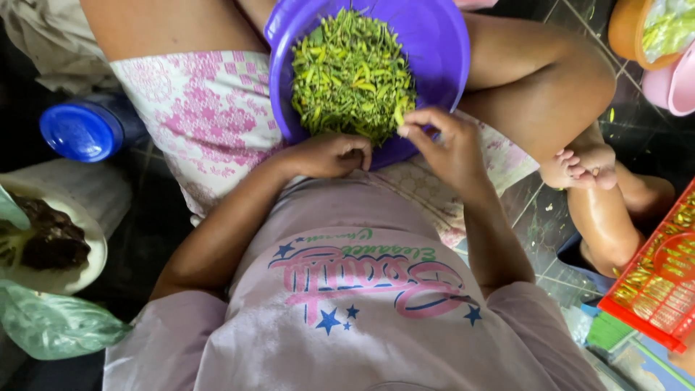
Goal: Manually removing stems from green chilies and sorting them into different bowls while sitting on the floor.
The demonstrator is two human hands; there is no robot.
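Dark tiled floor (550, 217) is showing around a seated person, with green scraps lying scattered on it. Across the lap, a white cloth with pink print (203, 116) is lying over the thighs, and a purple plastic basin (434, 43) is resting on it between the knees. Filling the basin's near half, a heap of green and yellow plant pieces (352, 72) is sitting mounded against the rim.

At the right edge, a red slotted crate (655, 282) holding yellowish pieces is standing on the floor, with a green object just beside its lower corner. An orange bowl (622, 29) with greens inside and a pink container (673, 83) are sitting at the upper right, well apart from the basin. On the left, a white sack with dark matter inside (51, 239) is lying open, a pale green plastic bag (51, 326) is lying below it, and a blue-capped bottle (79, 130) is lying on its side near the cloth.

The left hand (329, 154) is curling into a loose fist at the basin's near rim; whether anything is inside cannot be told. The right hand (441, 148) is pinching narrow, fingertips (402, 130) closing on a small pale green piece (399, 116) at the edge of the heap. Nothing is blocking either hand's access to the basin.
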